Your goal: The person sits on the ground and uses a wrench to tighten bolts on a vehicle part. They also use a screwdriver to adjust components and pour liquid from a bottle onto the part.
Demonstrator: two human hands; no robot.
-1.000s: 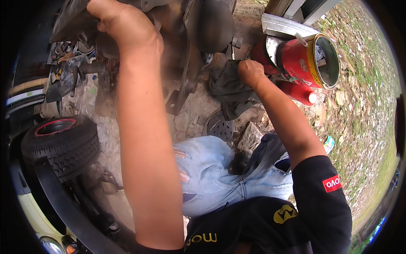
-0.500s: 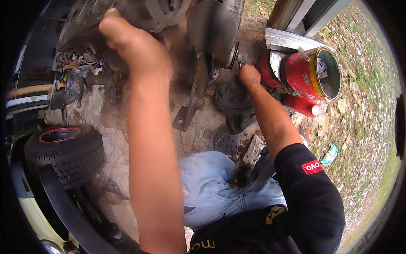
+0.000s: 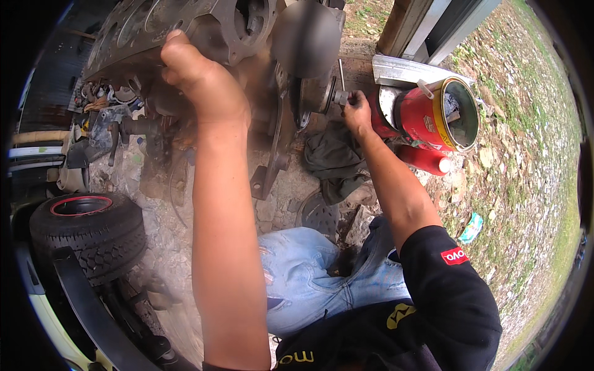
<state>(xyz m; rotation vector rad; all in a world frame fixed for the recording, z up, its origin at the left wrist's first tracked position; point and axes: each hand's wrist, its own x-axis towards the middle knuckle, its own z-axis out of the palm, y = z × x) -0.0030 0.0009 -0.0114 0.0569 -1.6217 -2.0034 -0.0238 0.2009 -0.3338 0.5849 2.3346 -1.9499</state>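
Observation:
A grey metal engine block [image 3: 204,31] with round cylinder bores fills the top of the view. My left hand [image 3: 198,74] grips its near edge, thumb on top and the other fingers mostly hidden. At the block's right end, a round pulley [image 3: 315,94] carries a silvery socket wrench [image 3: 340,97], a thin bar rising from it. My right hand [image 3: 357,113] is closed around the outer end of this wrench, fingers curled. A blurred dark disc [image 3: 306,40] covers part of the block. Below the pulley, a metal bracket [image 3: 272,167] slants down.
Right of my right hand stand a red bucket [image 3: 427,117] with a yellow rim and a red bottle [image 3: 427,159]. A dark cloth [image 3: 334,154] lies below the pulley. A tyre [image 3: 93,235] rests at left. Metal beams [image 3: 427,31] rise at upper right beside grassy ground [image 3: 520,154].
The view has shifted a little, showing more of the block. My right hand has turned at the wrench, whose thin bar now stands up above it. My left hand keeps its hold.

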